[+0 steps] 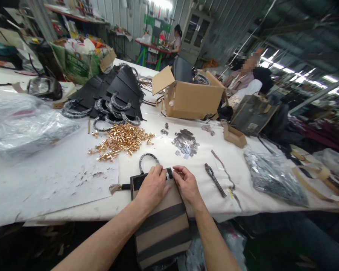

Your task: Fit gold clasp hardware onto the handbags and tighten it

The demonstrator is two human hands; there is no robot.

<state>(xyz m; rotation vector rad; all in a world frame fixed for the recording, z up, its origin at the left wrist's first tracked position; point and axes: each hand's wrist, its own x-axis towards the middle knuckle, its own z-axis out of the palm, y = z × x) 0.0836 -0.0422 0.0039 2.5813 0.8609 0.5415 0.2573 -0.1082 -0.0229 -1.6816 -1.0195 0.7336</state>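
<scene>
A striped black and brown bag piece (162, 233) hangs over the table's front edge, with a wrapped round handle (148, 155) at its far end. My left hand (154, 186) rests on the piece's upper edge, fingers bent and pressed together on it. My right hand (185, 182) is at the upper right corner, thumb and fingers closed beside a small shiny metal plate (167, 176); what they pinch is too small to tell. Gold fasteners (124, 139) lie in a pile beyond my left hand. Flat silver plates (185, 143) are heaped beyond my right hand.
A dark metal tool (215, 180) lies right of my right hand. Black pieces with handles (118, 92) and a cardboard box (193, 99) stand behind. Plastic-wrapped bundles lie at both sides. Two other people are farther back.
</scene>
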